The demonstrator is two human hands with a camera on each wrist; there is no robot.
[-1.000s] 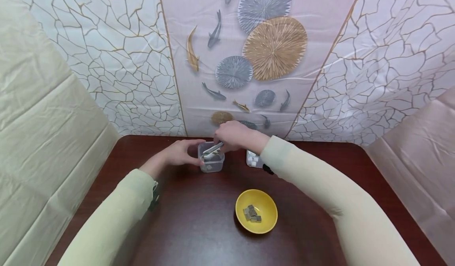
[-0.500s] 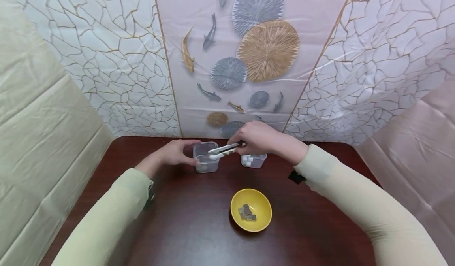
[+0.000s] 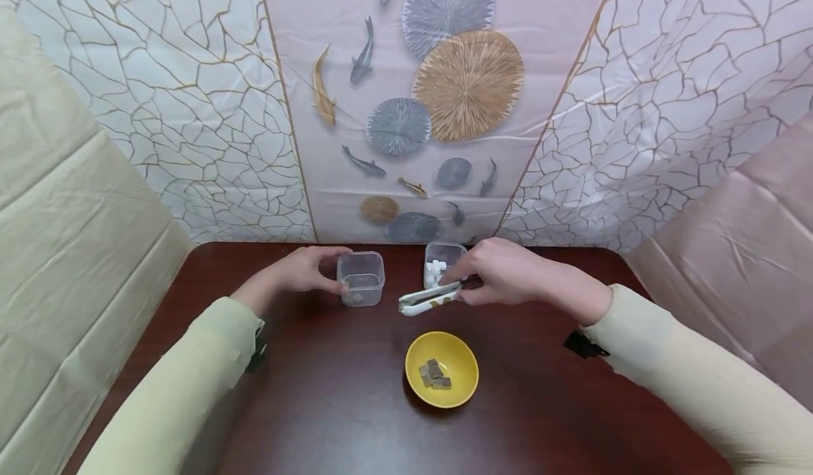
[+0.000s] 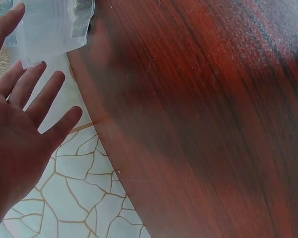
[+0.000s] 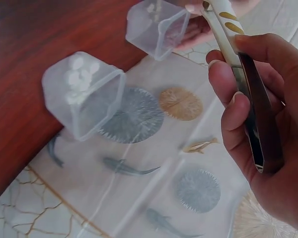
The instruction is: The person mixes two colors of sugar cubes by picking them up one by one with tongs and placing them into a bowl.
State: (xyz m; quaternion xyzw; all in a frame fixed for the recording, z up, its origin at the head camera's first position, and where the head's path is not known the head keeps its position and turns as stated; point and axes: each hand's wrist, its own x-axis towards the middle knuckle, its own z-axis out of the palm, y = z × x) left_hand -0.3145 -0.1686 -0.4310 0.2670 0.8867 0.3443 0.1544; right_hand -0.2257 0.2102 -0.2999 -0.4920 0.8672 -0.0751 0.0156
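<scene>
My right hand (image 3: 508, 270) grips white-and-gold tongs (image 3: 432, 297) with dark handles, tips pointing left above the table in front of the two tubs. Whether the tips hold anything is too small to tell. With spread, mostly straight fingers (image 4: 39, 94), my left hand (image 3: 298, 270) rests at the left side of a clear plastic tub (image 3: 371, 295), which has a few greyish pieces at its bottom. A second clear tub (image 5: 102, 116), holding several white cubes (image 5: 81, 79), stands to its right, partly behind the right hand. Nearer to me, a yellow bowl (image 3: 466, 383) contains several brownish cubes (image 3: 434, 375).
Everything stands on a dark red-brown table (image 3: 330, 404). A patterned cloth (image 3: 457, 207) with fish and round motifs hangs behind its far edge. Plain cloth walls (image 3: 82, 200) close off both sides.
My right hand has drawn the tongs out of the left tub and moved right and nearer to me, uncovering more of the right tub. The left hand stays at its tub.
</scene>
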